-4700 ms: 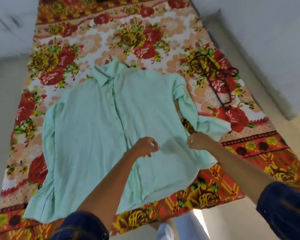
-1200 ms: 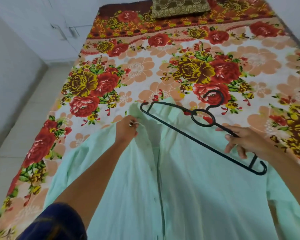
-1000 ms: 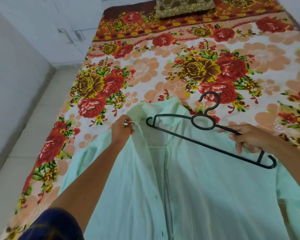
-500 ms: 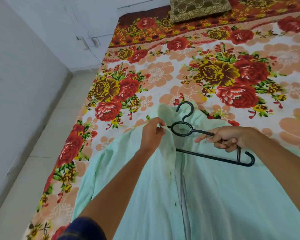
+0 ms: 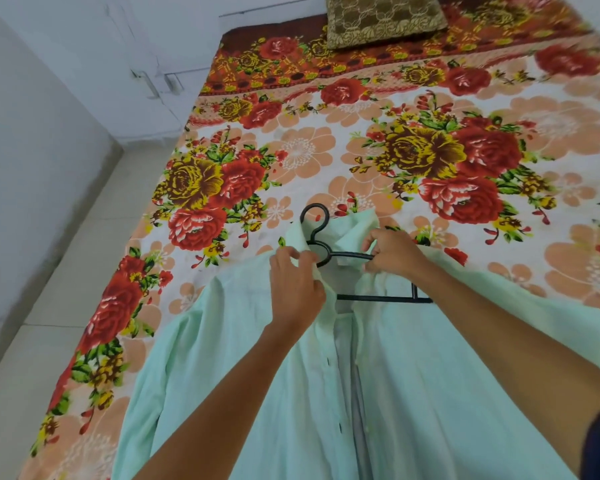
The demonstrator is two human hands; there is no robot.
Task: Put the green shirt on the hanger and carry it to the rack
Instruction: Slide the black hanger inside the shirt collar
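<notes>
I note my left hand (image 5: 293,289) pinching the green shirt (image 5: 413,393) collar, right hand (image 5: 394,251) gripping the hanger (image 5: 347,258); risk: its uncovered right arm snags the placket.

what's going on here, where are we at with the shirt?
A person is fitting a black hanger into the green shirt, which lies open-fronted on a floral bedsheet. The left hand grips the left side of the collar. The right hand holds the hanger's arm and the collar on the other side. The hook sticks out above the collar, and the hanger's left end is already under the fabric. The right end is still exposed. No rack is in view.
</notes>
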